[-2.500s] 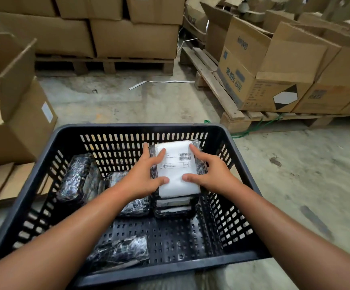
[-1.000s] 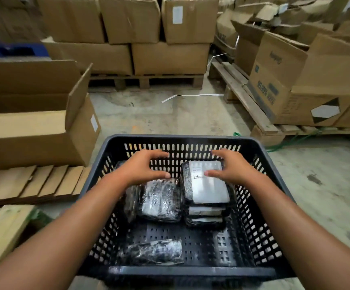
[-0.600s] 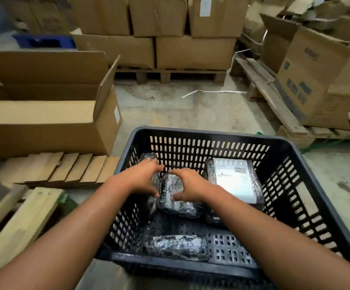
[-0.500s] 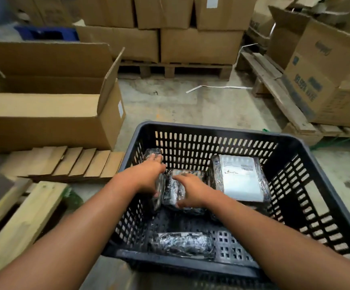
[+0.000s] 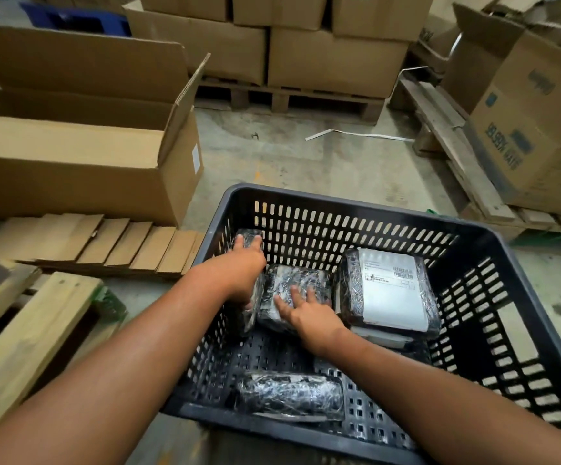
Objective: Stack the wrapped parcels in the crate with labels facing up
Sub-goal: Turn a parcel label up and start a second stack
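A black slotted crate stands on the floor with several shrink-wrapped parcels inside. At its right, a stack of parcels shows a white label on top. My left hand grips a parcel standing on edge against the crate's left wall. My right hand lies flat, fingers spread, on a label-down parcel in the middle. Another wrapped parcel lies at the crate's near wall.
An open cardboard box sits to the left, with flattened cardboard and a wooden pallet in front of it. Stacked boxes on pallets fill the back and right. Concrete floor lies between.
Both hands left the labelled stack at the right and moved to the crate's left. My left hand took hold of the upright parcel; my right hand settled on the middle one.
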`<action>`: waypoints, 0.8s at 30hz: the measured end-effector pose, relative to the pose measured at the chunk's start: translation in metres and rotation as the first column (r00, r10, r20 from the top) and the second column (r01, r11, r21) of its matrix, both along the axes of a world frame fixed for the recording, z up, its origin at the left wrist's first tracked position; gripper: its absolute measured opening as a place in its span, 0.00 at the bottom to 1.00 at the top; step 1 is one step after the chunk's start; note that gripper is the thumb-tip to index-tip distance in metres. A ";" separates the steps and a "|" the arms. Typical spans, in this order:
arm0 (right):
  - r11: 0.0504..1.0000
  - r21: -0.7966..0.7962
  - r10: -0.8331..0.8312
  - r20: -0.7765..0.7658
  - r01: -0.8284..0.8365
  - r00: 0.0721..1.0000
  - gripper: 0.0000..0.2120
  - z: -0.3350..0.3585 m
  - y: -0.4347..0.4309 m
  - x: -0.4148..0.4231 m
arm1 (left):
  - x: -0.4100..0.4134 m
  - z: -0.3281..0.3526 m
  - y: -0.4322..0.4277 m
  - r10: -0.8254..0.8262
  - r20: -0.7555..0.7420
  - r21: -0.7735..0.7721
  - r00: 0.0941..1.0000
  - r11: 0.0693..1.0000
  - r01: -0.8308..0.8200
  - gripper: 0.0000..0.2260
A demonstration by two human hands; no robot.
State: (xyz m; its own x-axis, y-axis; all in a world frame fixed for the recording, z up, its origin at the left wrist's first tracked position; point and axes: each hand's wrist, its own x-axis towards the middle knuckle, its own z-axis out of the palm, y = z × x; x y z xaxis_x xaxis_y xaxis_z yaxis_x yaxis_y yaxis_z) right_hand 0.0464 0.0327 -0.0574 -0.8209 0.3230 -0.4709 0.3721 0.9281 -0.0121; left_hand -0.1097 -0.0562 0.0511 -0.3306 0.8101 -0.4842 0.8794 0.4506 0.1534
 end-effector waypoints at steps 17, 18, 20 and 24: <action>0.995 -0.032 0.086 -0.227 -0.095 0.970 0.22 0.047 0.015 0.003 | -0.008 -0.004 0.001 0.065 -0.021 0.027 0.998 0.998 -0.065 0.59; 0.996 -0.076 0.019 -0.310 -0.045 0.950 0.24 0.051 0.021 0.003 | -0.009 -0.003 0.001 0.060 -0.018 0.027 0.998 0.998 -0.059 0.58; 0.976 -0.199 -0.170 -0.431 0.091 0.886 0.25 0.059 0.030 0.002 | -0.009 0.000 0.002 0.051 -0.012 0.027 0.999 0.998 -0.050 0.58; 0.863 -0.462 -0.448 -0.517 0.204 0.729 0.34 0.067 0.045 0.006 | -0.008 0.003 0.004 0.053 -0.007 0.028 0.999 0.998 -0.053 0.58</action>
State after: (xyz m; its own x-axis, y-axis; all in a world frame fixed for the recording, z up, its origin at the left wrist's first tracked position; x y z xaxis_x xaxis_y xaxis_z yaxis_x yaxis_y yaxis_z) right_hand 0.0524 0.0780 0.0100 -0.8405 0.5381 -0.0639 0.4522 0.6316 -0.6297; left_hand -0.1178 -0.0522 0.0537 -0.3769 0.8042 -0.4595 0.8556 0.4923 0.1599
